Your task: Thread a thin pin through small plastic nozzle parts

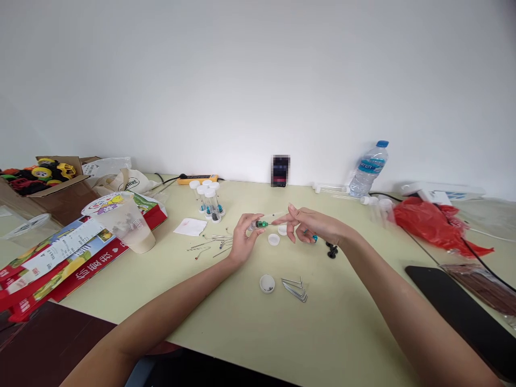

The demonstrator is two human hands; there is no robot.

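My left hand (243, 240) is closed around a small clear tube with a green part (263, 223) at its right end. Close by on the right, my right hand (307, 223) has its index finger and thumb stretched toward the green end, and its other fingers curl near a small blue piece (315, 238). A thin, faint rod seems to run between the hands. White round caps (273, 239) lie below them on the table. Nearer to me are a white dish (266, 284) with small bits in it and several bent metal keys (295, 290).
Capped clear tubes (212, 201), white paper (190, 227) and metal rods (221, 242) are left of centre. A drink cup (137, 228) stands farther left. A water bottle (367, 169), red bag (427, 220) and black phone (455, 312) are right.
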